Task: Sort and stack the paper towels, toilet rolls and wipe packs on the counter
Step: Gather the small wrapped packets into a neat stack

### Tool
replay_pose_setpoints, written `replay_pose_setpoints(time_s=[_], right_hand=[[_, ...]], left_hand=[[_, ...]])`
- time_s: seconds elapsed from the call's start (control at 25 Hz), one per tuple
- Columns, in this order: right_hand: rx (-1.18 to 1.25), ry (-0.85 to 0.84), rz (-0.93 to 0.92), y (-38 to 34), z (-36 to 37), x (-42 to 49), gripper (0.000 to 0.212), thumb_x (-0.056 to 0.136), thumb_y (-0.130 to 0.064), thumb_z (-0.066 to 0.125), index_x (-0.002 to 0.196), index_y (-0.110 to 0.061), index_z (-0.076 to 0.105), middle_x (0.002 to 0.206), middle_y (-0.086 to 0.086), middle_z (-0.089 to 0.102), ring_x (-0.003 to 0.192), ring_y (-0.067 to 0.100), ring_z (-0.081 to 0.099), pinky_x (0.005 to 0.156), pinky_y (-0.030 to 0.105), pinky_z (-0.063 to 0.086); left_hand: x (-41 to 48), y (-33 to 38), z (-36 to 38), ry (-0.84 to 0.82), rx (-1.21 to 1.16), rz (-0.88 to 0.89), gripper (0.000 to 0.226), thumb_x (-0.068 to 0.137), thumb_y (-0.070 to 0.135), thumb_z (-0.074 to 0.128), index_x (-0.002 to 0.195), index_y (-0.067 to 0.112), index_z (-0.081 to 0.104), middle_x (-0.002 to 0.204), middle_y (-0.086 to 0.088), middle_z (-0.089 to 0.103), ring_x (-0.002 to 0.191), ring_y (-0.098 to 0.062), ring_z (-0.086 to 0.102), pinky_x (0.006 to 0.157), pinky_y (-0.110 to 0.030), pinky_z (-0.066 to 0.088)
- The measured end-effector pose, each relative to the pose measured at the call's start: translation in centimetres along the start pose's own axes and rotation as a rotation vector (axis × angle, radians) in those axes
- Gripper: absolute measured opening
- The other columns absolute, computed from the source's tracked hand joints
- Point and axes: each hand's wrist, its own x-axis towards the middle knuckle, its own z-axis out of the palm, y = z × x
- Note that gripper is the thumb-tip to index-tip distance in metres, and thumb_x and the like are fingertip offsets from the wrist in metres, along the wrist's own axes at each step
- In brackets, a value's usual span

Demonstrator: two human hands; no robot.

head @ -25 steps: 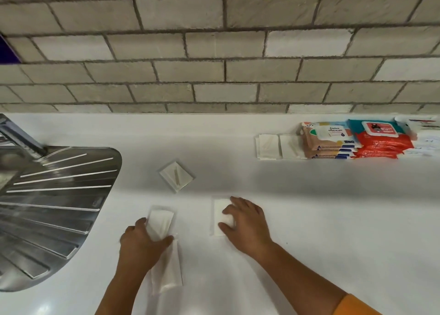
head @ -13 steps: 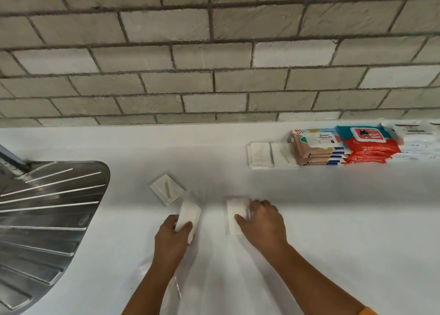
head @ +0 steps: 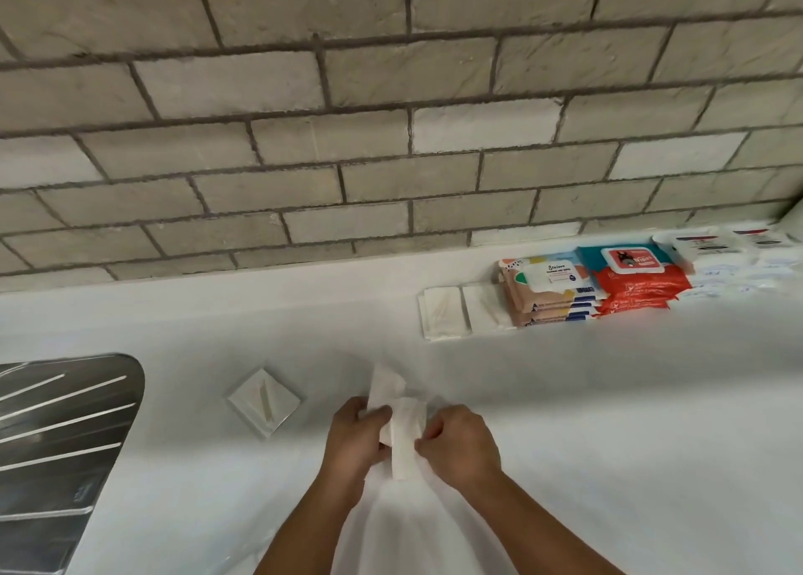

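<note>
The left hand [head: 356, 439] and right hand [head: 460, 444] pinch two white tissue packs [head: 408, 435] together above the counter [head: 608, 400], well left of the wipe packs [head: 586, 287] and nearer the viewer. Square their edges before stacking. A loose pack [head: 263, 400] lies farther left; sorted white packs [head: 443, 313] sit just beside the wipe packs.

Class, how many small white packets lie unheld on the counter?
3 packets: one by the drainer, two side by side left of the wipe packs; others may lie beneath.
</note>
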Motion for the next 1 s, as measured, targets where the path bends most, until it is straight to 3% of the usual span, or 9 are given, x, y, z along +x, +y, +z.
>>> replay_pose_setpoints(time_s=[0.08, 0.2, 0.28, 0.36, 0.52, 0.68, 0.8, 1.0], right_hand=[[0.080, 0.010, 0.032, -0.1, -0.2, 0.1, 0.010, 0.077, -0.037, 0.070, 0.077, -0.027, 0.067, 0.081, -0.011, 0.072, 0.079, 0.012, 0.071, 0.072, 0.029, 0.060], [0.286, 0.004, 0.062, -0.3, -0.6, -0.1, 0.018, 0.080, -0.045, 0.068, 0.089, -0.035, 0.055, 0.087, -0.015, 0.066, 0.090, 0.014, 0.068, 0.076, 0.029, 0.053], [0.460, -0.018, 0.081, -0.3, -1.3, 0.1, 0.016, 0.086, -0.041, 0.067, 0.087, -0.026, 0.063, 0.083, -0.011, 0.069, 0.085, 0.015, 0.068, 0.077, 0.032, 0.053], [0.595, -0.044, 0.081, 0.0, -2.1, 0.5, 0.021, 0.090, -0.028, 0.064, 0.079, -0.010, 0.069, 0.069, -0.004, 0.068, 0.068, 0.016, 0.063, 0.068, 0.033, 0.048], [0.756, -0.106, 0.038, 0.3, -3.7, 0.9, 0.018, 0.089, -0.007, 0.058, 0.074, -0.009, 0.068, 0.062, 0.001, 0.062, 0.059, 0.015, 0.058, 0.056, 0.031, 0.044], [0.864, 0.078, 0.080, 0.9, -5.7, 3.6, 0.021, 0.095, 0.000, 0.054, 0.085, -0.002, 0.073, 0.062, 0.006, 0.064, 0.054, 0.017, 0.057, 0.051, 0.029, 0.047], [0.888, 0.174, 0.127, 1.0, -7.2, 7.0, 0.025, 0.096, -0.003, 0.057, 0.079, -0.006, 0.074, 0.062, 0.010, 0.064, 0.055, 0.023, 0.057, 0.059, 0.036, 0.051], [0.986, 0.306, 0.273, 1.4, -9.0, 12.2, 0.018, 0.093, -0.007, 0.066, 0.078, -0.013, 0.073, 0.071, 0.009, 0.069, 0.064, 0.025, 0.064, 0.077, 0.046, 0.063]], left_hand=[[0.5, -0.1, 0.7, 0.015, 0.009, 0.031, 0.033, 0.073, 0.027, 0.067, 0.099, 0.007, 0.068, 0.091, -0.018, 0.074, 0.081, -0.036, 0.073, 0.069, -0.045, 0.059], [1.0, -0.2, 1.7, 0.083, -0.058, 0.093, 0.016, 0.089, 0.018, 0.066, 0.094, 0.003, 0.065, 0.082, -0.022, 0.069, 0.064, -0.026, 0.066, 0.055, -0.036, 0.050], [1.5, -0.2, 2.1, 0.102, -0.138, 0.116, 0.014, 0.095, 0.014, 0.064, 0.096, 0.000, 0.061, 0.080, -0.019, 0.066, 0.065, -0.026, 0.064, 0.057, -0.035, 0.050], [2.1, 0.1, 2.5, 0.115, -0.192, 0.142, 0.018, 0.096, 0.015, 0.064, 0.096, -0.002, 0.057, 0.082, -0.019, 0.067, 0.070, -0.031, 0.066, 0.062, -0.039, 0.053], [3.1, 1.3, 3.7, 0.174, -0.229, 0.158, 0.016, 0.099, 0.019, 0.061, 0.098, 0.003, 0.061, 0.089, -0.015, 0.072, 0.080, -0.030, 0.073, 0.068, -0.042, 0.060], [4.8, 2.8, 5.1, 0.209, -0.244, 0.168, 0.015, 0.101, 0.016, 0.051, 0.095, 0.004, 0.058, 0.081, -0.004, 0.064, 0.075, -0.019, 0.063, 0.068, -0.036, 0.054], [7.7, 4.0, 6.4, 0.230, -0.161, 0.159, 0.015, 0.094, 0.012, 0.053, 0.081, 0.003, 0.052, 0.073, -0.004, 0.049, 0.071, -0.020, 0.045, 0.068, -0.036, 0.037], [11.8, 6.0, 9.7, 0.181, 0.099, 0.145, 0.019, 0.085, 0.014, 0.058, 0.068, 0.012, 0.050, 0.065, -0.004, 0.050, 0.065, -0.023, 0.046, 0.060, -0.031, 0.035]])
